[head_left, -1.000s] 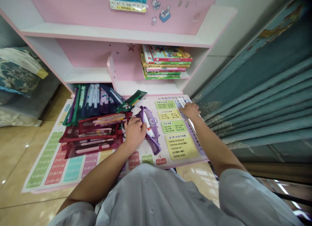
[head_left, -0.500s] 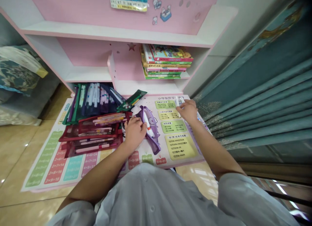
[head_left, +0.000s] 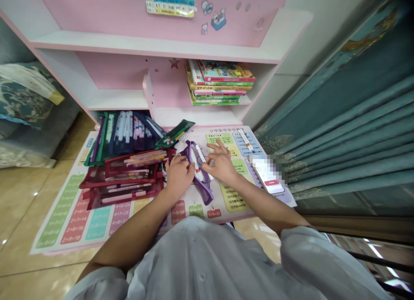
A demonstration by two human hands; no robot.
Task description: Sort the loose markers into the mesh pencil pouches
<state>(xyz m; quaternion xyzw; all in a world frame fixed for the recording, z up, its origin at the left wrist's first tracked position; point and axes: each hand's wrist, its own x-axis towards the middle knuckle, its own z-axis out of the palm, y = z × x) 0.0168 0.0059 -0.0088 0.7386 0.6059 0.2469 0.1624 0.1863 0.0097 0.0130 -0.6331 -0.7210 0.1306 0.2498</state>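
A purple pouch (head_left: pixel 204 194) lies open on the printed desk mat, with a white marker (head_left: pixel 197 165) inside it. My left hand (head_left: pixel 180 174) rests at the pouch's left edge, its fingers closed on that edge. Over the right side of the pouch, my right hand (head_left: pixel 221 163) pinches another white marker (head_left: pixel 200 153) between thumb and index finger, the other fingers spread. At the mat's back right lie white markers (head_left: pixel 245 139). Left of my left hand are red mesh pouches (head_left: pixel 93 175) with pens in them.
Blue and green pouches of markers (head_left: pixel 124 129) fill the desk's back left. A green pouch (head_left: pixel 177 133) lies behind the purple one. A phone (head_left: pixel 268 174) lies at the right edge. Books (head_left: pixel 221 82) are stacked on the shelf, and a curtain (head_left: pixel 339 132) hangs at the right.
My right hand has moved left from the back right markers to the purple pouch, bringing a white marker. The phone is now uncovered. My left hand has stayed in place.
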